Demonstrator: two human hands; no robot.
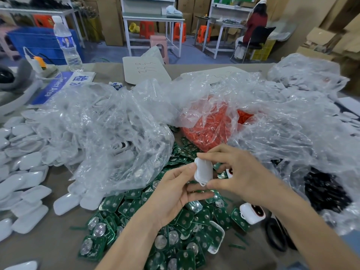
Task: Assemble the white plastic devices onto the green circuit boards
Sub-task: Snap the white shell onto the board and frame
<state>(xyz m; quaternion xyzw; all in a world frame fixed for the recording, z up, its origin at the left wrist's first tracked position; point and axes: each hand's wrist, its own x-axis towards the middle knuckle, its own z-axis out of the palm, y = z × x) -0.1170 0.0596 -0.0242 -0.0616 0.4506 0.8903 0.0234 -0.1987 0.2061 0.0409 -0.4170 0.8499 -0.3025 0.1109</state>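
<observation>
Device [203, 170] held over boards [113, 205].
Your right hand [239, 172] pinches it end to end; your left hand [171, 195] grips its side, thumb against it.

Clear bag of orange parts [210, 123] straight ahead of me. Far left behind it: water bottle [67, 43], blue crate [39, 43], blue "Defect Area" sign [55, 87]. Just behind: scribbled white card [146, 70]. Right of it, nearer me: bag of black parts [327, 191], black-handled scissors [279, 247].

One head-worn camera looks forward and down over the worktop [58, 248]. It sits close above the hands. Its wide view reaches the room behind.
</observation>
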